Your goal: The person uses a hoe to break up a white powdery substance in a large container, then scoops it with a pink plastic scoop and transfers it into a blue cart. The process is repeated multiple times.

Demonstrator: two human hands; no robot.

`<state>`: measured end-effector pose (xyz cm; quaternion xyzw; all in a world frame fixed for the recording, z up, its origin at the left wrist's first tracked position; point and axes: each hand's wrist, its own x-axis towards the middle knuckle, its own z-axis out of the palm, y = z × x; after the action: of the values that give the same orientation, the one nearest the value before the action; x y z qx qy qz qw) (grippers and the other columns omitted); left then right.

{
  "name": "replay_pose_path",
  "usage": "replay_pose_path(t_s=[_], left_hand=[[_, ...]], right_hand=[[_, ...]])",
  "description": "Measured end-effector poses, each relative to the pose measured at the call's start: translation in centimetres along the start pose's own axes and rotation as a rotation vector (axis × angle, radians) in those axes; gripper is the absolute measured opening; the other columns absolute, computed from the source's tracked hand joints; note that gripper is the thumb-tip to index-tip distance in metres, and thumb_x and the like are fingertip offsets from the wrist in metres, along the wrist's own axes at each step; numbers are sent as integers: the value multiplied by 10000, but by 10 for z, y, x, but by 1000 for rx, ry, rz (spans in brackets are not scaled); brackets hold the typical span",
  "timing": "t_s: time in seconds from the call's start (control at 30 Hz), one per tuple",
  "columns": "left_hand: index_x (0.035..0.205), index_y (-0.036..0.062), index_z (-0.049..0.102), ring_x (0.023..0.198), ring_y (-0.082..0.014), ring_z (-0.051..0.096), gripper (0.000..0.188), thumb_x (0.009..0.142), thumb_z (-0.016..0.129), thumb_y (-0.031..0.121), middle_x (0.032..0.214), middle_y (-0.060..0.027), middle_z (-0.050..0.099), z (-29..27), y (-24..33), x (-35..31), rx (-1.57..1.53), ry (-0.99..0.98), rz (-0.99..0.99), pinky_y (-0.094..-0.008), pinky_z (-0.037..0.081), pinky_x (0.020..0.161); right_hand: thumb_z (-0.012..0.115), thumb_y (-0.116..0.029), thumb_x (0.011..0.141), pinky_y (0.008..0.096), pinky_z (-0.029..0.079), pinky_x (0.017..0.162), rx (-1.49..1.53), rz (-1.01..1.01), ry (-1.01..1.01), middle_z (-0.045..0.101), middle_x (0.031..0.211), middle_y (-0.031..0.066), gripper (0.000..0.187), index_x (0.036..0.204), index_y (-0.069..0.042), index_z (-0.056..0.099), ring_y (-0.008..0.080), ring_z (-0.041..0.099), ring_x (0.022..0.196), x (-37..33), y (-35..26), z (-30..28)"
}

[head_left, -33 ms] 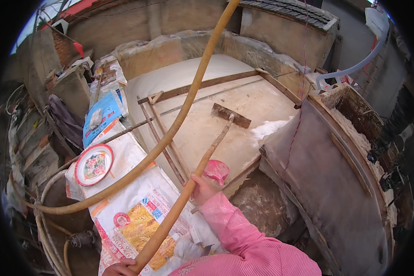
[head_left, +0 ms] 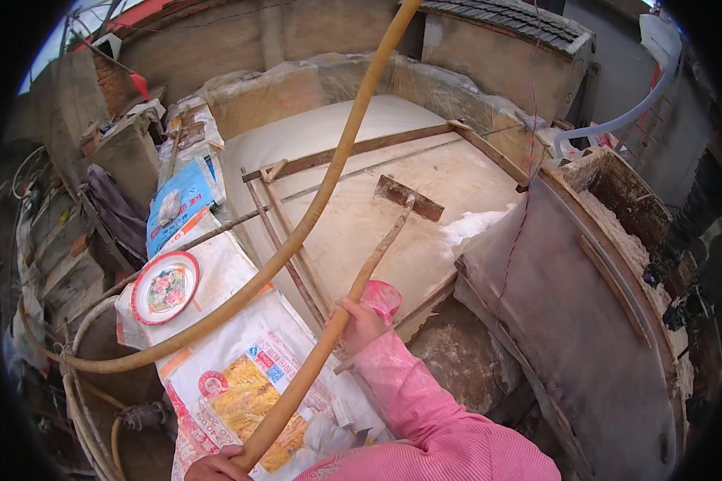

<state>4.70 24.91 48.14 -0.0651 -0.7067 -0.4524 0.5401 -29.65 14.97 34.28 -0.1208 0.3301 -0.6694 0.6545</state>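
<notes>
My right hand [head_left: 361,327], in a pink sleeve, wraps round the middle of a long wooden handle. Lower down, at the bottom edge, my left hand [head_left: 219,466] grips the same handle near its end; part of that hand is cut off by the frame. The handle belongs to a wooden board-headed rake [head_left: 297,393]. Its flat brown head [head_left: 409,198] rests on a broad pale surface [head_left: 337,224] that looks wet or powdery. Just beyond my right hand lies a pink plastic scoop [head_left: 383,297], partly hidden by the hand.
A yellow hose [head_left: 329,172] arcs across the view. On white printed sacks [head_left: 208,297] to the left lies a red-rimmed floral plate [head_left: 165,288]. Wooden bars [head_left: 361,151] frame the pale surface. At right stand a sheet-covered slanted panel [head_left: 569,272] and a crusted trough [head_left: 618,184].
The rake has shifted slightly right and away from me, its head with it. Both hands stay closed on the handle and move along with it.
</notes>
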Motion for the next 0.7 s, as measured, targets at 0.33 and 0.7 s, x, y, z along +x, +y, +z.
replay_pose_path(t_s=[0.33, 0.7], left_hand=[[823, 45, 566, 1067, -369, 576, 165, 736, 706, 33, 865, -112, 637, 85, -190, 42, 54, 101, -336, -550, 348, 1046], [705, 128, 436, 732, -181, 490, 331, 945, 561, 318, 629, -11, 465, 10, 18, -44, 117, 548, -193, -423, 437, 942]], right_hand=[[493, -346, 958, 468, 519, 721, 156, -34, 389, 596, 839, 108, 278, 987, -70, 476, 286, 619, 769, 167, -110, -142], [502, -286, 975, 507, 540, 830, 136, 296, 14, 634, 961, 158, 231, 1037, -67, 463, 346, 653, 921, 28, 64, -4]])
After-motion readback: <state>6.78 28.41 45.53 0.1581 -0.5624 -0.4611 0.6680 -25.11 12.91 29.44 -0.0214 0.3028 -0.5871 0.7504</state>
